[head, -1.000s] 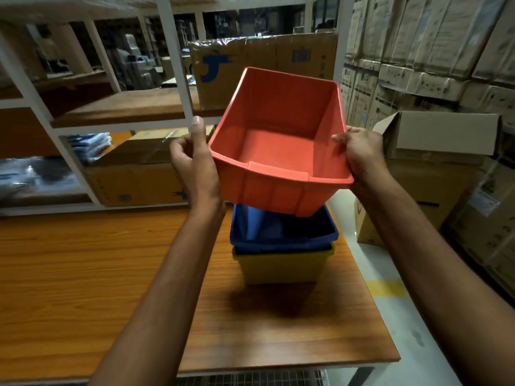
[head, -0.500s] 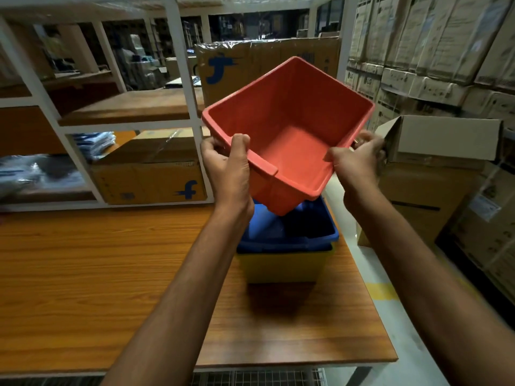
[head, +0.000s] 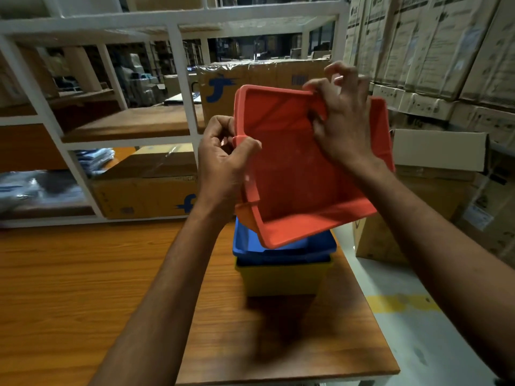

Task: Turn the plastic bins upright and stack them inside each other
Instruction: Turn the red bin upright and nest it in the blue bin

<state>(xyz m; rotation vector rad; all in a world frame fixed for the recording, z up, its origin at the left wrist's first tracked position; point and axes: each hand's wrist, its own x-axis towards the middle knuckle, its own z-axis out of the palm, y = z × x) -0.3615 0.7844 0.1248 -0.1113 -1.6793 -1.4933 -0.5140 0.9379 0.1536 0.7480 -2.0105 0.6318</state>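
Note:
I hold a red plastic bin (head: pixel 292 185) in the air, tipped so its open mouth faces me. My left hand (head: pixel 225 162) grips its left rim with thumb and fingers curled round it. My right hand (head: pixel 342 126) reaches across the opening and pinches the far top rim, the other fingers spread loosely. Below it, a blue bin (head: pixel 278 250) sits upright, nested inside a yellow bin (head: pixel 281 280) on the wooden table (head: pixel 83 288). The red bin's lower corner hangs just over the blue bin's mouth.
A white metal shelf rack (head: pixel 178 79) with cardboard boxes (head: pixel 145 196) stands behind the table. Stacked cartons (head: pixel 434 51) and an open box (head: pixel 437 151) fill the right side. The table's right edge drops to a grey floor with a yellow line (head: pixel 401 302).
The red bin has rotated in my hands and tipped until its opening faces me. My right hand has shifted from the near right rim to the far top rim.

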